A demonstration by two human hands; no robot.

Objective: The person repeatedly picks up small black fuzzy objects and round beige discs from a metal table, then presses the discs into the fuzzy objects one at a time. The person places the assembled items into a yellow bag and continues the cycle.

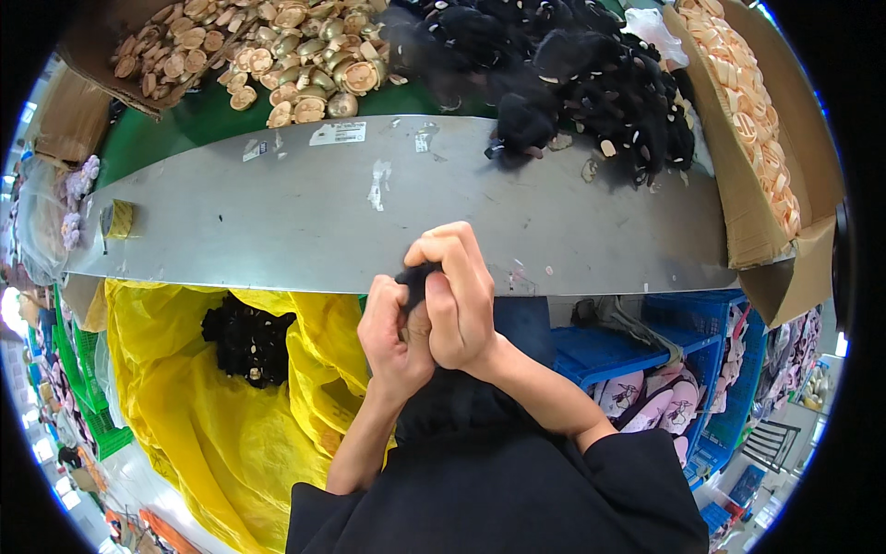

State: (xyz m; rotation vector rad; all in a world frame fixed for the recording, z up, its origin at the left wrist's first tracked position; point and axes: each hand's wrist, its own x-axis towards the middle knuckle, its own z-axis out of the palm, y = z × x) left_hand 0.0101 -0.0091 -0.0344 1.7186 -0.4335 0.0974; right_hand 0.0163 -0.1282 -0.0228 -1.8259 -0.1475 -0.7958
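A grey metal worktable (305, 212) is set crosswise, with scraps of label and residue stuck to its surface. A roll of yellow tape (118, 220) is placed near the worktable's left end. Gold and tan shell-shaped parts (314, 65) are piled on a green surface (138, 152) beyond the worktable's far edge. A heap of black fuzzy pieces (628, 83) is spread beyond that edge, farther right, and partly onto the worktable. A cardboard box (826, 175) of peach-coloured parts (748, 102) is positioned at the worktable's right end. Below the worktable's near edge, a yellow bag (203, 434) containing black material (249, 342) is located to the left, and blue crates (600, 351) to the right. A small black piece (415, 280) is held at the middle of the worktable's near edge, between the left hand (392, 337) and the right hand (461, 295); the fingers of both are curled and closed on it. Most of this piece is covered by the fingers, so its shape cannot be determined. The shell-shaped parts and the heap are cut off above, and the room beyond the worktable's ends is distorted at the rim.
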